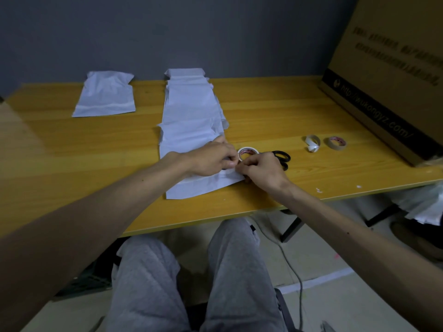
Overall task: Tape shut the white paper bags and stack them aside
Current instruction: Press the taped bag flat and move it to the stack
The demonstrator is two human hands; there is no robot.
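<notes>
A white paper bag (201, 185) lies flat near the table's front edge, overlapping the near end of a row of several white bags (189, 111) that runs to the back. My left hand (211, 159) and my right hand (261, 170) meet at this bag's right end, fingers curled and pinching its folded edge; whether a tape strip is under the fingertips is hidden. A white tape roll (248, 152) stands just behind my fingers. Another white bag (105, 94) lies apart at the back left.
Black-handled scissors (282, 158) lie right of the tape roll, partly behind my right hand. Two more tape rolls (312, 142) (337, 143) sit further right. A large cardboard box (388, 80) fills the table's right end. The yellow wooden table (72, 152) ends just before my knees.
</notes>
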